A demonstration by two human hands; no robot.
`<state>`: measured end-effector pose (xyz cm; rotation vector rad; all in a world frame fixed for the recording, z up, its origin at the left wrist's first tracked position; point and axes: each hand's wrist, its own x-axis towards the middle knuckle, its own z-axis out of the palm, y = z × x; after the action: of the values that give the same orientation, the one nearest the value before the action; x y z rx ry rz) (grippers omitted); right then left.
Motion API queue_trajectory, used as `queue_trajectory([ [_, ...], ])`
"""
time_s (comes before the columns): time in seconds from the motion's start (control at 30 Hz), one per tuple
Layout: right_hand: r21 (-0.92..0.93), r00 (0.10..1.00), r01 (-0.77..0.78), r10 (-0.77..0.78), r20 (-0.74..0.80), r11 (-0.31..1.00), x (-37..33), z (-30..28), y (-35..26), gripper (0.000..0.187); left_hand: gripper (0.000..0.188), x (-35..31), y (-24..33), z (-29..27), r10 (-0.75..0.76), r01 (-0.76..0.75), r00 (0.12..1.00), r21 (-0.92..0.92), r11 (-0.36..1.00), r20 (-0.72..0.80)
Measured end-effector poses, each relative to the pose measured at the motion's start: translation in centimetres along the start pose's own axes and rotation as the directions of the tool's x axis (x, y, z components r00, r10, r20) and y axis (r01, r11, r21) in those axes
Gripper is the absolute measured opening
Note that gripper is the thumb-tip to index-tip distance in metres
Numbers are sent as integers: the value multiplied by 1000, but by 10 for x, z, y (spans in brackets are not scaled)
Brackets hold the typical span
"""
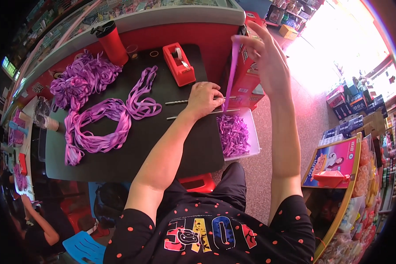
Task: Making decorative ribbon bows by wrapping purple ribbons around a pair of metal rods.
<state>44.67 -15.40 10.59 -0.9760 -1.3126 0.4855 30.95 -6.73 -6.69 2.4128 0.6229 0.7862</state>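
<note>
A single purple ribbon (232, 70) stretches steeply upward from the table's right edge. My right hand (270, 59), raised high, pinches its upper end between thumb and finger. Low at that same edge, my left hand (202, 100) is closed, fingertips against the ribbon's lower part; exactly how they grip it is partly hidden. Two thin metal rods (177, 102) lie across the table edge, one passing under my left hand, the other (177, 117) just nearer me. Below the ribbon, a white plastic bin (255, 147) holds many short purple ribbon pieces (234, 135).
On the black table (171, 152) lie a looped ribbon hank (119, 134), a smaller coil (143, 105) and a tangled heap (83, 79). A red tape dispenser (179, 66) and red tumbler (112, 44) stand behind. Another person's arm (42, 222) shows at lower left.
</note>
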Motion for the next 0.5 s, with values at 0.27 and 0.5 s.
queue_trajectory([
  [0.27, 247, 879, -470, 474, 48, 847, 58, -28, 163, 56, 19, 1, 4, -1, -6, 6, 1000, -14, 1000, 0],
  [0.5, 389, 761, -621, 643, 91, 680, 22, -29, 248, 59, 16, 3, 7, 2, -28, 29, 997, 12, 1000, -71],
])
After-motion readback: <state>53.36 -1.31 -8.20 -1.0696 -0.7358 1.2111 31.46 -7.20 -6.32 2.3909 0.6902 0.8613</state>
